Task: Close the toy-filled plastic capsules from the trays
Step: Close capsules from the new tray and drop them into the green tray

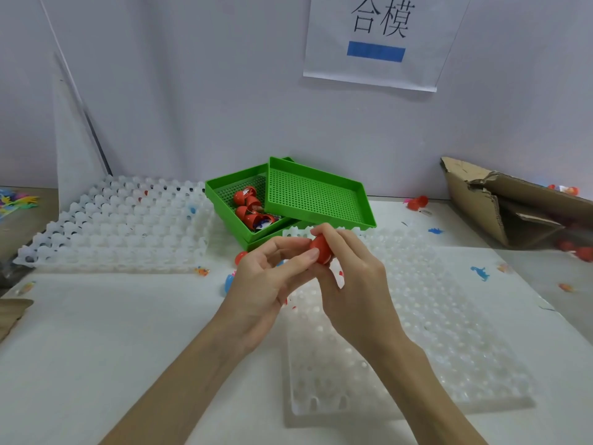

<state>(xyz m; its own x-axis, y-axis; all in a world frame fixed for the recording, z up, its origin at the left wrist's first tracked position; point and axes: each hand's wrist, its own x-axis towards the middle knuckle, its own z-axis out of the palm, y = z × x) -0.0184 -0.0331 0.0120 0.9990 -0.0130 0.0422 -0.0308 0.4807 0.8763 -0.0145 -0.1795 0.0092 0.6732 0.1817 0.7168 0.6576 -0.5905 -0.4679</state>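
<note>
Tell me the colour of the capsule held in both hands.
Red capsule, clearest in the head view.

1. A pale grey-white wall point(199, 101) filled the upper half of the frame.
2. A white paper sign point(382, 40) with two black characters and a blue bar hung on it at upper right.
3. A white table point(106, 342) spread across the lower half, evenly and softly lit.
4. A thin dark rod point(96, 136) leaned against the wall at upper left.
5. A torn cardboard box point(513, 207) lay at the right edge.
</note>
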